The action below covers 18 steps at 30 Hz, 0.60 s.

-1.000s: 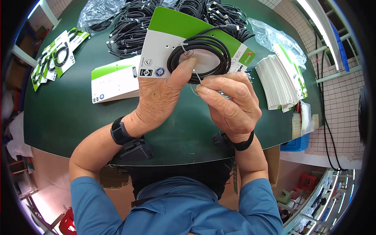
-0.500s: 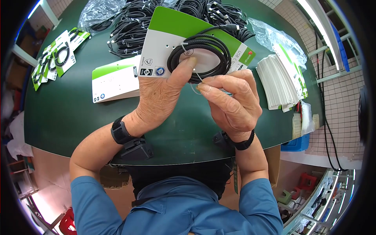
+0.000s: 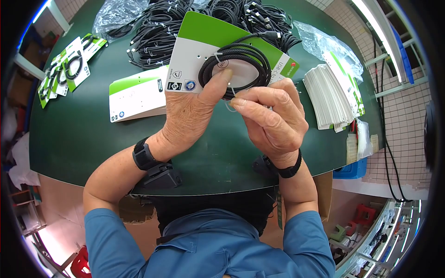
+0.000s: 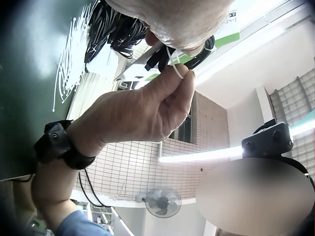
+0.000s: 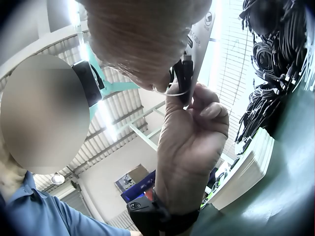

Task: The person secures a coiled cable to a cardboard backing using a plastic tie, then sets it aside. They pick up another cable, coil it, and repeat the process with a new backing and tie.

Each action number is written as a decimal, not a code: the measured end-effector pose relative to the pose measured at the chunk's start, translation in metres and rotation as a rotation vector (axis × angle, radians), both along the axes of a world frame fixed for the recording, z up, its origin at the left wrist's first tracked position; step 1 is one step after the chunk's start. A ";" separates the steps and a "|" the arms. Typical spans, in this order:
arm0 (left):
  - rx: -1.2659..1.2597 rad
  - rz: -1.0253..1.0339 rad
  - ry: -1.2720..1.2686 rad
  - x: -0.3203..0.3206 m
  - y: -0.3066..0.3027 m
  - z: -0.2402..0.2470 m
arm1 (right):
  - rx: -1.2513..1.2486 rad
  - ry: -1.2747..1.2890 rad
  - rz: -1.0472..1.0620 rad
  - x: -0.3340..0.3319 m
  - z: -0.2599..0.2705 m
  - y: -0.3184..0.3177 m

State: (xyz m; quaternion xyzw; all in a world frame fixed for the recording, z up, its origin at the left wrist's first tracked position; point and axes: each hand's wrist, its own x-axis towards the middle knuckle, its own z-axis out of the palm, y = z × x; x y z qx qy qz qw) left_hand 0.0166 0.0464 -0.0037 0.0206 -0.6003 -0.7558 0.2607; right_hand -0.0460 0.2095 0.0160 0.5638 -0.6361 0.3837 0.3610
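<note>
My left hand (image 3: 190, 113) holds a green and white card (image 3: 185, 58) up above the table, thumb across its front and the other fingers hidden behind it. Against the card lies a coiled black braided USB cable (image 3: 265, 69), with the thumb pressing at the inside of the coil. A thin white cable tie (image 4: 173, 61) loops round the coil's lower side. My right hand (image 3: 276, 118) pinches the tie between thumb and forefinger, just below the coil. In the right wrist view the tie (image 5: 174, 93) runs across the dark cable near the left fingertips.
Heaps of black cables (image 3: 155, 34) lie along the back of the green table (image 3: 208, 162). A stack of blank-fronted cards (image 3: 139, 99) sits left of centre, another card stack (image 3: 327, 99) at right. Carded cables (image 3: 65, 69) lie far left. White cable ties (image 4: 74, 54) show in the left wrist view.
The card's top edge has tipped down slightly and its right end has shifted left. My right hand has moved a little left and up, still pinching the tie.
</note>
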 end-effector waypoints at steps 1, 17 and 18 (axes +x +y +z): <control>0.012 -0.003 -0.003 0.000 0.000 0.000 | 0.000 -0.007 0.017 0.000 0.000 0.000; -0.700 0.107 -0.042 0.002 -0.012 -0.019 | -0.045 -0.112 -0.054 -0.002 -0.004 -0.008; -0.701 0.107 -0.041 0.002 -0.010 -0.015 | -0.046 -0.112 -0.055 -0.002 -0.002 -0.007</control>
